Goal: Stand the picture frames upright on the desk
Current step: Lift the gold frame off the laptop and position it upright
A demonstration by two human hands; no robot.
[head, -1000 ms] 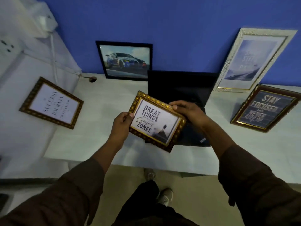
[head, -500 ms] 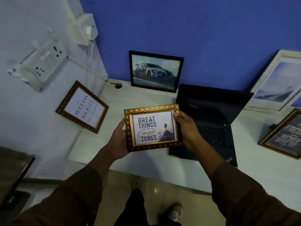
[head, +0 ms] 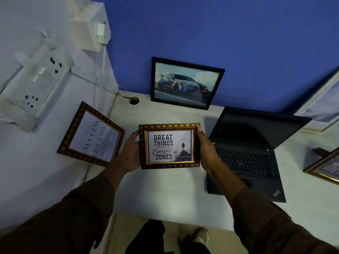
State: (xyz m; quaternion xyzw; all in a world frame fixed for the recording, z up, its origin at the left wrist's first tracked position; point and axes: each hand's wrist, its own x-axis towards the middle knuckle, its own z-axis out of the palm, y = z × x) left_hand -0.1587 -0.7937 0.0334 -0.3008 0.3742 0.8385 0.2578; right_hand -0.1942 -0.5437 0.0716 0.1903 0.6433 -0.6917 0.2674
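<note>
A gold-patterned frame reading "Great Things... Comfort Zones" [head: 169,146] is held level over the white desk [head: 165,195], its picture facing me. My left hand [head: 128,154] grips its left edge and my right hand [head: 206,149] grips its right edge. A similar "Success" frame [head: 91,133] leans against the white side wall at the left. A black-framed car picture [head: 185,83] stands against the blue back wall. A white frame [head: 322,105] and a gold-edged frame [head: 324,167] are partly cut off at the right.
An open black laptop [head: 247,154] sits on the desk just right of my right hand. Wall sockets [head: 34,85] and a cable run down the left wall to a desk hole [head: 134,100]. My shoes and the floor show below the desk's front edge.
The held frame has turned from tilted to level and moved left, away from the laptop, toward the desk's left part. The view has swung left and closer.
</note>
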